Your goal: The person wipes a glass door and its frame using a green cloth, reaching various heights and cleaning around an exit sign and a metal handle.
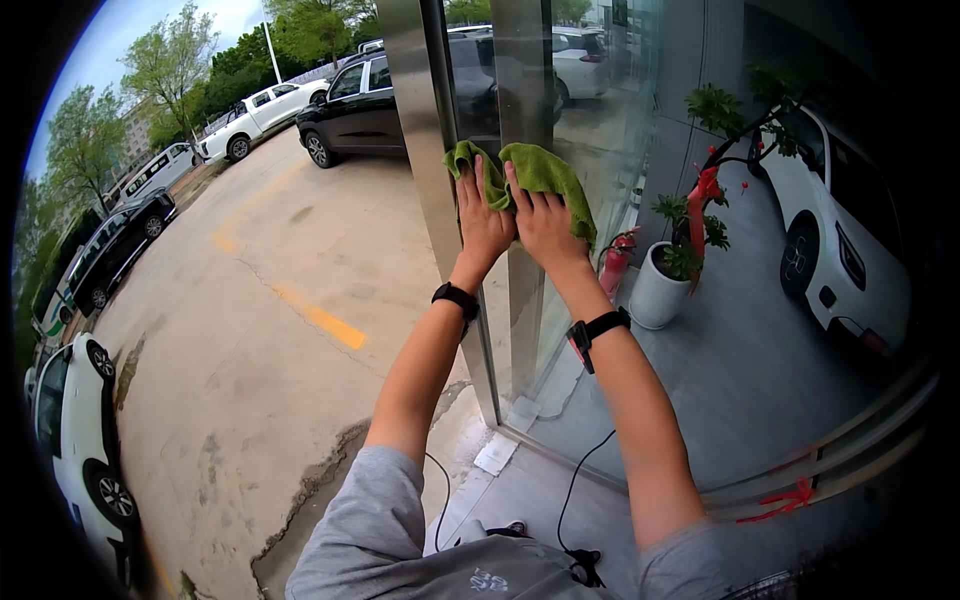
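Note:
Both arms are raised in front of me at a glass door or panel (pixel 606 110) with metal framing. My left hand (pixel 484 222) holds part of a green cloth (pixel 550 170) against the metal upright (pixel 418 95), its fingers pointing up over the fabric. Just to its right, my right hand (pixel 547 228) grips more green cloth, which drapes past its fingers on the right, over the glass side. The hands nearly touch. Whether this is one cloth or two, I cannot tell. Black bands (pixel 456 298) circle my wrists.
Behind the glass stand a white potted plant (pixel 659 287) with red ribbon, a red fire extinguisher (pixel 617 262) and a white car (pixel 840 240). Outside at left, several vehicles, among them a black SUV (pixel 350 110), stand on concrete. A dark cable (pixel 574 480) hangs near my body.

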